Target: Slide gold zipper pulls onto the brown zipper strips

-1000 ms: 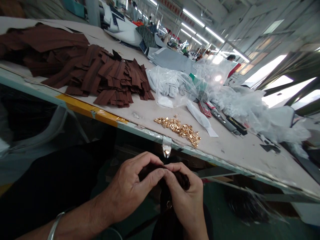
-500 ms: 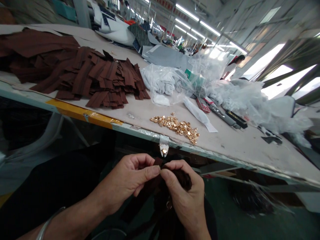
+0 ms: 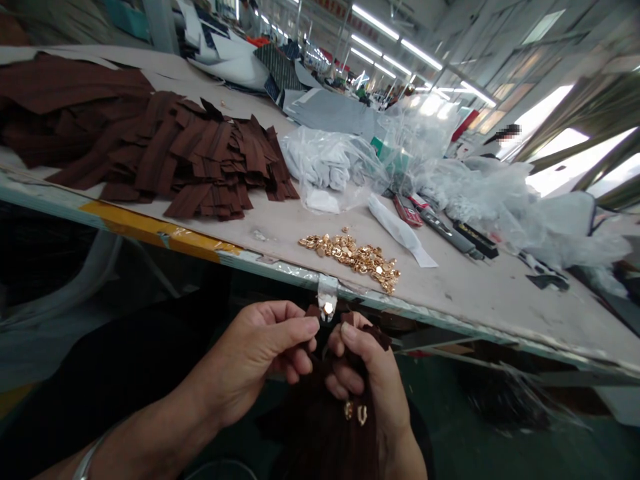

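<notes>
My left hand (image 3: 273,340) pinches one end of a brown zipper tape (image 3: 313,311) between thumb and fingers. Across a small gap, my right hand (image 3: 365,360) is closed on another brown end, with more brown tape (image 3: 379,335) bunched in it. Between and just beyond my fingertips, a metal holder (image 3: 327,288) on the table edge carries a gold zipper slider (image 3: 327,309). Below my right palm are gold sliders (image 3: 362,415) on brown tape. On the table, straight ahead, lies a heap of loose gold sliders (image 3: 357,257).
A big pile of brown zipper tapes (image 3: 165,147) covers the table's left part. Behind the sliders are a clear bag of white pieces (image 3: 330,163), a white strip (image 3: 403,230) and a box cutter (image 3: 450,233). Plastic bags (image 3: 500,193) lie at right. Another person is in the background.
My hands were together at the fingertips; now they are apart, each with a brown end. The gold sliders below my right hand show more plainly. The view has shifted slightly.
</notes>
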`<state>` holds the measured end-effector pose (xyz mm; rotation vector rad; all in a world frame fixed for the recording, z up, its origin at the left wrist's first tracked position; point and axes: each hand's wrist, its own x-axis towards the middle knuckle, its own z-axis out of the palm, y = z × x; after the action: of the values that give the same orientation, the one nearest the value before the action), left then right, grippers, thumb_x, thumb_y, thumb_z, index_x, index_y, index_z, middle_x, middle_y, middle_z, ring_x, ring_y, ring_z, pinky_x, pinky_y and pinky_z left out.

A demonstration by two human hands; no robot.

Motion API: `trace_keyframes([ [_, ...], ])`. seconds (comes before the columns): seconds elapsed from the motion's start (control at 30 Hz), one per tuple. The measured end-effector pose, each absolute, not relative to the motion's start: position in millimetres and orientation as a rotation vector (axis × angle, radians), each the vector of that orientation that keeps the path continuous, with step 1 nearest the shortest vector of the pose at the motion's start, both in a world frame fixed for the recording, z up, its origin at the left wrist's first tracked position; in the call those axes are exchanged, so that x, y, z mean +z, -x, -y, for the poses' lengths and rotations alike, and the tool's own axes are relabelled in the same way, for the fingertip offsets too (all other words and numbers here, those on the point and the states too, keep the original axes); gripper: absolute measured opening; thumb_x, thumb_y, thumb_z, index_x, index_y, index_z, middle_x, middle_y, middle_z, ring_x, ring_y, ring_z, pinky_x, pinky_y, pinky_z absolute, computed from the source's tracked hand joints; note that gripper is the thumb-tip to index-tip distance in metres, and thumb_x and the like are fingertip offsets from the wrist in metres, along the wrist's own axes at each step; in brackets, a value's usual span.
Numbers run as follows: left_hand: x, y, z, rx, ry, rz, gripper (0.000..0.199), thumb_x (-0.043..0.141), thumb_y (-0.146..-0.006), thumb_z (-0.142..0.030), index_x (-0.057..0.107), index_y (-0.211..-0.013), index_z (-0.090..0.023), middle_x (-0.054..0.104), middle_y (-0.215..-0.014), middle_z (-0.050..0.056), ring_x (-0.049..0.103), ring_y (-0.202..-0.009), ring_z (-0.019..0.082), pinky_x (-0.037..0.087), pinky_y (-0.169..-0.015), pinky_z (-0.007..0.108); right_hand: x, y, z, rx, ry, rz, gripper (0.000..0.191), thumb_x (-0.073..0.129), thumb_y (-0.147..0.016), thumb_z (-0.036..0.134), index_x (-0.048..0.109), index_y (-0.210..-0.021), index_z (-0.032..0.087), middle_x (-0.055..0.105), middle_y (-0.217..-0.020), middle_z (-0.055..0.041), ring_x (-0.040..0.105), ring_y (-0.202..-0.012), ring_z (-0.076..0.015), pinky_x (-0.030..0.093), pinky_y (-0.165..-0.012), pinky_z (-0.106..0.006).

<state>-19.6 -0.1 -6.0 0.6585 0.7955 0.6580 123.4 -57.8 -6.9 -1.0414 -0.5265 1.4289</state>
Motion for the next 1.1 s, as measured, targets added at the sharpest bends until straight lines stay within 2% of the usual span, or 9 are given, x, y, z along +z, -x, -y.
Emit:
trace_keyframes([
  [0.17,-7,16,-4,0.663,-0.681,-0.816,0.023,0.077,-0.065,-0.027,0.060,-0.055,-0.014,0.062,-0.048,-0.003,0.050,-0.034,0.004,0.036,-0.033,0.012,-7,-121,51,1.480,1.045,0.467,0.028,0.070,-0.074,0.028,0.046,-0.065,0.017,0.055,-0.055,0.0067,0.026,-0.032,0.0008,0.030,-0.032,-0.012],
  [0.37,-5,14,-7,0.645,-0.684,-0.845,0.026,0.078,-0.060,-0.029,0.057,-0.054,-0.015,0.058,-0.042,-0.004,0.045,-0.031,0.004,0.031,-0.030,0.012,-6,-121,47,1.528,1.048,0.462,0.026,0.069,-0.073,0.026,0.046,-0.065,0.017,0.058,-0.058,0.0047,0.028,-0.033,0.0006,0.031,-0.032,-0.012],
  [0.53,-5,11,-9,0.634,-0.701,-0.832,0.024,0.077,-0.064,-0.028,0.058,-0.056,-0.015,0.060,-0.045,-0.004,0.046,-0.032,0.003,0.032,-0.031,0.011,-4,-120,45,1.534,1.040,0.493,0.026,0.068,-0.074,0.027,0.046,-0.064,0.017,0.061,-0.060,0.0020,0.028,-0.033,0.0008,0.030,-0.033,-0.012],
  [0.7,-5,10,-10,0.658,-0.697,-0.821,0.024,0.077,-0.064,-0.027,0.058,-0.057,-0.014,0.064,-0.051,-0.003,0.048,-0.033,0.004,0.033,-0.031,0.012,-6,-119,43,1.516,1.046,0.480,0.024,0.068,-0.074,0.028,0.049,-0.065,0.017,0.059,-0.059,0.0036,0.028,-0.033,0.0003,0.030,-0.032,-0.012],
  [1.1,-4,6,-9,0.722,-0.765,-0.857,0.022,0.075,-0.068,-0.028,0.060,-0.057,-0.015,0.064,-0.050,-0.003,0.051,-0.036,0.005,0.037,-0.035,0.012,-8,-118,35,1.453,1.005,0.490,0.022,0.069,-0.072,0.024,0.051,-0.062,0.016,0.059,-0.055,0.0030,0.028,-0.031,0.0005,0.031,-0.029,-0.012],
])
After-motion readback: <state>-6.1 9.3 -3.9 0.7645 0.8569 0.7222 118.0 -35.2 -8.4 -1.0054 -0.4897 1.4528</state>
